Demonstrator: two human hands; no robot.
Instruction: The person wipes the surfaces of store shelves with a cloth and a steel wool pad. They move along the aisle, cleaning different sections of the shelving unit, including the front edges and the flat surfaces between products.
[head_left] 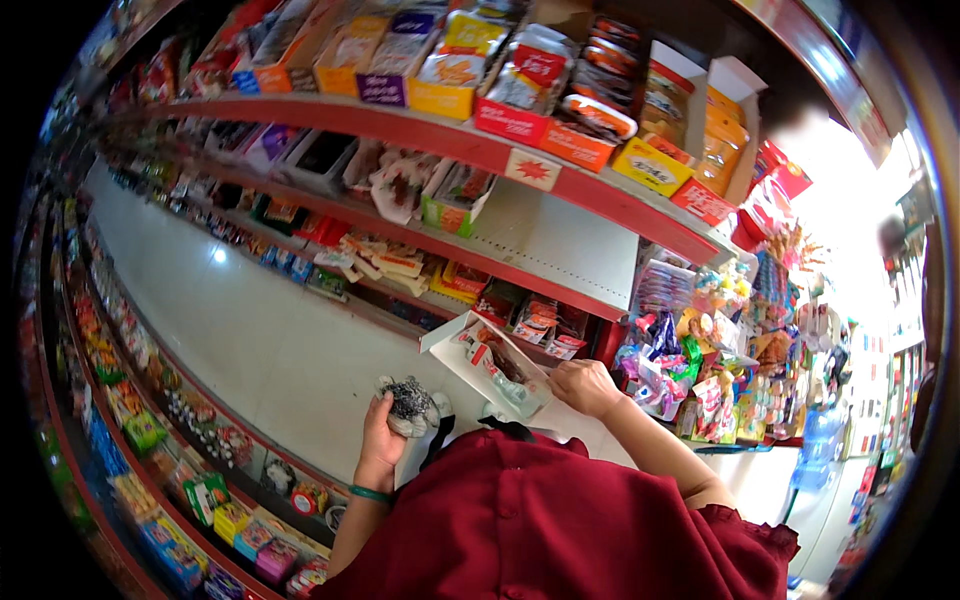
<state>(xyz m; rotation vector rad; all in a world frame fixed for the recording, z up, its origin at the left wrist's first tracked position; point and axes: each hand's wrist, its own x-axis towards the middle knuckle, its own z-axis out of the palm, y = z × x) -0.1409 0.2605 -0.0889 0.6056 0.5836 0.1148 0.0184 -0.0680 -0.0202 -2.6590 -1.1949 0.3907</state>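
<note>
- Your left hand [377, 440] has its fingers curled round a crumpled grey-and-black wad [409, 402], left of the white box.
- The white box [447, 332], open-topped with a few packets [508, 388] inside, slants in front of you; its long axis runs from upper left to lower right, its lower end toward your right hand, the nearer one.
- Above it, a pale tag [533, 169] shows a red starburst.
- Your right hand [588, 387] is bent closed at the box's right end; its fingertips are hard to make out.
- Further right, a yellow carton [652, 167] has dark lettering.
</note>
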